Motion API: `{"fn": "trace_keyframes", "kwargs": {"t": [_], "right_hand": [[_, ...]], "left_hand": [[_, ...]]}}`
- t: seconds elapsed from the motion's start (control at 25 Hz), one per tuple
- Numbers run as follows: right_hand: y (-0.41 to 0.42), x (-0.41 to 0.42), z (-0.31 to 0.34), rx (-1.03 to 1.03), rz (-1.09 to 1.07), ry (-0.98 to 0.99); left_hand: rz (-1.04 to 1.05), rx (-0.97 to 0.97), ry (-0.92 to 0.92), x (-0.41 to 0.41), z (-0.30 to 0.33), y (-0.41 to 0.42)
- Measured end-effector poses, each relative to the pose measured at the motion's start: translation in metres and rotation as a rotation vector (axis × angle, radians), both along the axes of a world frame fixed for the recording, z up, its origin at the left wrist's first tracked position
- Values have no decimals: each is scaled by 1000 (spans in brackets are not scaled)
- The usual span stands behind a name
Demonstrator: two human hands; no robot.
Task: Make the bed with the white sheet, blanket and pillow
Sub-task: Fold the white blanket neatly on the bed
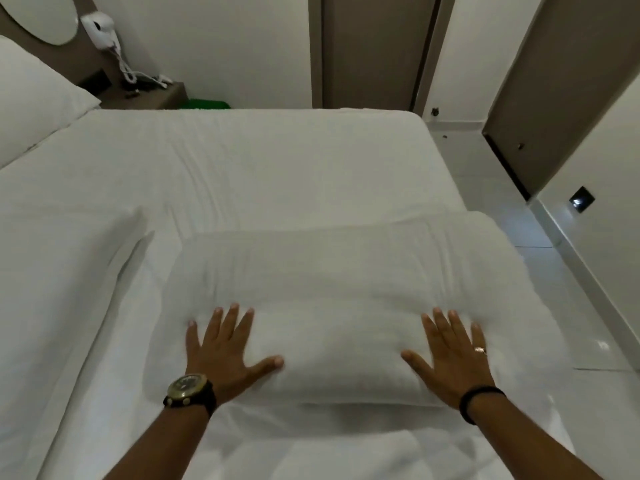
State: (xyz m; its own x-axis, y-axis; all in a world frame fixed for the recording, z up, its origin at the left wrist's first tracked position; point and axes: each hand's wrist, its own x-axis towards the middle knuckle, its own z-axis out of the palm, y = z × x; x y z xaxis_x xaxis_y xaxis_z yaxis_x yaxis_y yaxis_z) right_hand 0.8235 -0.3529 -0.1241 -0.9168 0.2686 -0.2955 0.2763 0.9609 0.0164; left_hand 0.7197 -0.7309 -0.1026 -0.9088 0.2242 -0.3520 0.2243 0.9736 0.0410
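A white pillow (332, 289) lies flat on the bed near me, toward the bed's right edge. My left hand (225, 351), with a watch on the wrist, rests palm down on the pillow's near left part, fingers spread. My right hand (453, 355), with a ring and a black wristband, lies flat on its near right part, fingers spread too. The white sheet (263, 168) covers the mattress with light creases. A folded white blanket (52, 271) lies on the left side. A second pillow (31, 95) sits at the far left corner.
A brown bedside shelf (152, 95) with a corded white wall device (100, 29) stands beyond the bed. Pale tiled floor (519, 216) runs along the bed's right side. A brown door (554, 81) and white walls close the right.
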Motion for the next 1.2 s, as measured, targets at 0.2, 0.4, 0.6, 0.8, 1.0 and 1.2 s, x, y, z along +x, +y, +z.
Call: {"fn": "trace_keyframes", "kwargs": {"t": [0.2, 0.4, 0.6, 0.8, 1.0, 1.2], "right_hand": [[-33, -66, 39, -147, 27, 314], [52, -123, 13, 94, 2, 198], [94, -107, -15, 200, -353, 212], [87, -123, 10, -107, -524, 371], [-82, -21, 34, -1145, -1461, 1242], [-170, -32, -5, -1683, -1854, 698]], "left_hand": [[-88, 101, 153, -50, 17, 28], [-289, 171, 124, -107, -16, 100], [-288, 171, 235, -116, -82, 108], [-286, 157, 162, -142, -89, 114], [-344, -10, -37, -147, -49, 125], [-181, 256, 11, -233, 10, 167]]}}
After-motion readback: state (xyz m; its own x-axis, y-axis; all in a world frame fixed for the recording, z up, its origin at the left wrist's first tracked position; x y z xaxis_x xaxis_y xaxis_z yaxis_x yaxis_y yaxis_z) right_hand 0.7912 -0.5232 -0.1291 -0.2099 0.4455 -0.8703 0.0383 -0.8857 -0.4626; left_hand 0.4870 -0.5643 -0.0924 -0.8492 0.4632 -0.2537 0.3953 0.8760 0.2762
